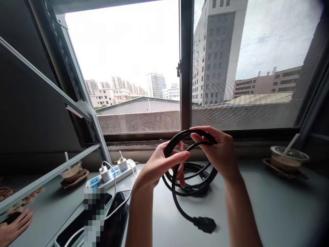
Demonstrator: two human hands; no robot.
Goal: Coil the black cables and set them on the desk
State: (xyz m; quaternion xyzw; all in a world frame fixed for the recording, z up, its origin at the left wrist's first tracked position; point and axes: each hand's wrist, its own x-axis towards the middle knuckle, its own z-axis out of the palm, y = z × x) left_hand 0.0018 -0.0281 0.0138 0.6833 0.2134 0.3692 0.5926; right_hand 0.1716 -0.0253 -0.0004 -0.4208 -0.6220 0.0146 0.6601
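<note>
A looped black power cable [175, 185] hangs in front of me between my hands. My left hand [160, 164] is wrapped round the left side of the loops, its thumb pointing right and its other fingers behind the cable. The top right of the loops is gripped in my right hand [218, 147], between thumb and fingers. One end of the cable drops down to a black plug-like connector [205, 224], low over the table. Behind the held loops lies more coiled black cable [199, 190], partly hidden; I cannot tell whether it is the same cable.
A white power strip [131, 166] with chargers and white cords stands at left, behind dark-screened devices [120, 202]. Drink cups flank the table [272, 212], one at right [288, 159], one at left [72, 173]. A metal frame [84, 113] and another person's hand [22, 224] are at left.
</note>
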